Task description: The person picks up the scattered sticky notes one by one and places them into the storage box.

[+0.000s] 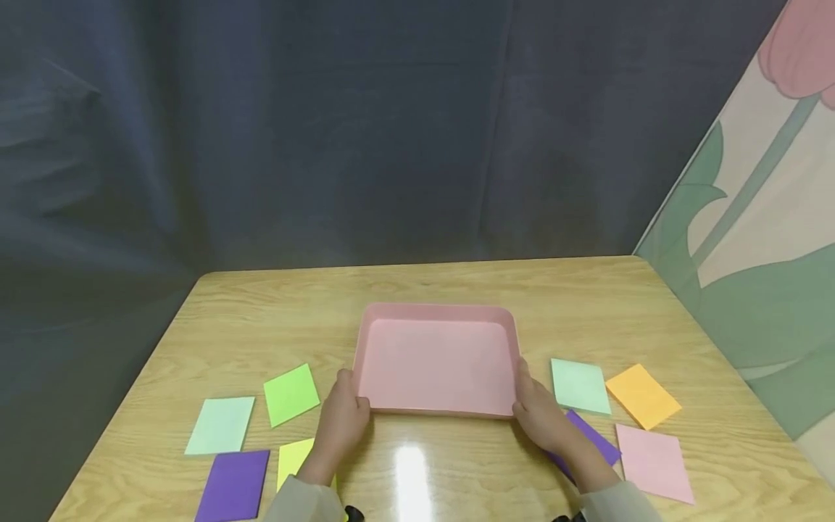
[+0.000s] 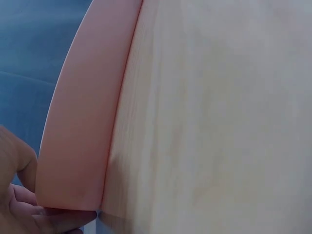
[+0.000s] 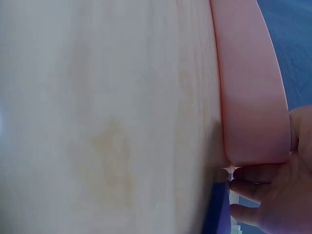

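A shallow pink rectangular tray (image 1: 440, 362) sits at the middle of the wooden table, with nothing inside it. My left hand (image 1: 342, 417) grips its near left corner, thumb at the front edge. At the near right corner, my right hand (image 1: 543, 417) holds the opposite side in the same way. Both wrist views show the tray's front wall (image 2: 85, 117) low against the tabletop, with fingers (image 3: 251, 190) curled at the corner in the right wrist view. Under my right forearm lies a purple square (image 1: 596, 438), partly hidden.
Left of the tray lie mint (image 1: 220, 425), green (image 1: 291, 395), purple (image 1: 233, 486) and yellow (image 1: 293, 458) squares, the yellow partly behind my left wrist. To the right are mint (image 1: 580, 386), orange (image 1: 643, 396) and pink (image 1: 654, 462) squares. A dark curtain (image 1: 391, 130) hangs behind the table.
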A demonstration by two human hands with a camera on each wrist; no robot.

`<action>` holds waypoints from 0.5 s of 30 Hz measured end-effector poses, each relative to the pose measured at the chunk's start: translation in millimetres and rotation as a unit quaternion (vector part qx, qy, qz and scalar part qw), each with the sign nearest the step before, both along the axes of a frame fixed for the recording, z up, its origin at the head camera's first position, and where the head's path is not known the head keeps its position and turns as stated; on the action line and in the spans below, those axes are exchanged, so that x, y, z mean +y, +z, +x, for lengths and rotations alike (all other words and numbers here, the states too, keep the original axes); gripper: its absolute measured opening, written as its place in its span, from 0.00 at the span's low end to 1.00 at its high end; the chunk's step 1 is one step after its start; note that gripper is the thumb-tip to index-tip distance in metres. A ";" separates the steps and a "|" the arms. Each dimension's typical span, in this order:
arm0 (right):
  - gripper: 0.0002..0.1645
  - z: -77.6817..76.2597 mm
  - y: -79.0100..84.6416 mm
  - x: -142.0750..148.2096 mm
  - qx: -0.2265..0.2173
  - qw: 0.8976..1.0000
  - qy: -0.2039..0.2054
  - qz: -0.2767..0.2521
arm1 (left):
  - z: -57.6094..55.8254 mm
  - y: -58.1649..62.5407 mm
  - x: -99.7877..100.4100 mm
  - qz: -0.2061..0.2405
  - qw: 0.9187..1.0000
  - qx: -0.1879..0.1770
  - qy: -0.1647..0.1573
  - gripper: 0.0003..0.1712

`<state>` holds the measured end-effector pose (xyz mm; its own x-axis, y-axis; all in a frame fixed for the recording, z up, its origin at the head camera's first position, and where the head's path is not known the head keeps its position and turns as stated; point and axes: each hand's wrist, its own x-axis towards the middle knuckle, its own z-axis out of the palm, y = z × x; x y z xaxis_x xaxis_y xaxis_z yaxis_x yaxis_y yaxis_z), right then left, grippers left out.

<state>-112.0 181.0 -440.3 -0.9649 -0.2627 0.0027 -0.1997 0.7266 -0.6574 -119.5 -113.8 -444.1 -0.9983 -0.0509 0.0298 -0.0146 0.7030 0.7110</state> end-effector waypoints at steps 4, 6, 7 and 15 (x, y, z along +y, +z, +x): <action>0.38 6.3 -0.1 0.4 0.021 1.000 0.002 0.003 | 11.7 1.6 1.9 -0.008 1.000 -0.009 0.000 0.13; 0.38 9.7 -0.5 1.2 0.021 1.000 0.003 0.001 | 18.7 2.5 2.7 -0.008 1.000 -0.015 0.001 0.14; 0.38 11.6 -0.5 1.6 0.021 1.000 0.004 -0.002 | 22.3 2.9 2.9 -0.006 1.000 -0.018 0.003 0.15; 0.38 25.9 0.3 2.5 0.016 1.000 0.009 0.001 | 44.3 5.0 -0.7 -0.004 1.000 -0.025 0.016 0.23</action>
